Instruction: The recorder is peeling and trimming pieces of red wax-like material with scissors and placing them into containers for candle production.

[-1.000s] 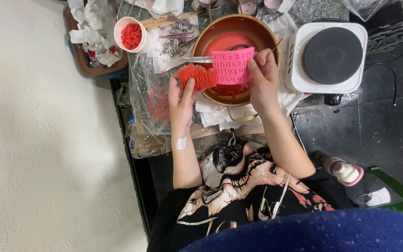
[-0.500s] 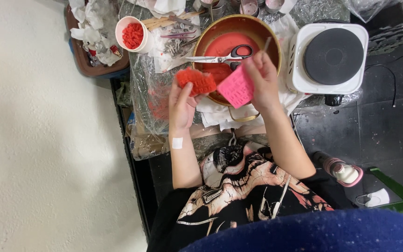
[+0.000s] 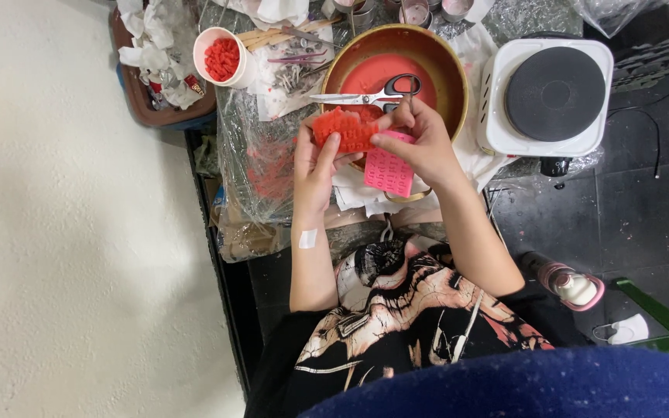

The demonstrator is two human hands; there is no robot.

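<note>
My left hand [image 3: 313, 164] holds a red slab of moulded wax [image 3: 344, 131] by its near edge, in front of a brass bowl [image 3: 440, 65] with red wax in its bottom. My right hand [image 3: 421, 142] pinches the slab's right end with thumb and fingers and also keeps a pink silicone mould [image 3: 389, 172] hanging under its palm. A pair of scissors [image 3: 367, 96] lies across the bowl just beyond both hands.
A white single hotplate [image 3: 553, 96] stands right of the bowl. A white cup of red wax pieces [image 3: 222, 57] and tweezers [image 3: 294, 58] lie at the back left on crinkled plastic sheet [image 3: 257, 162]. A brown tray [image 3: 156, 108] holds crumpled tissue. A white wall is on the left.
The pink mould was up over the bowl in my right hand; it has dropped below the palm. Both hands have come together on the red slab.
</note>
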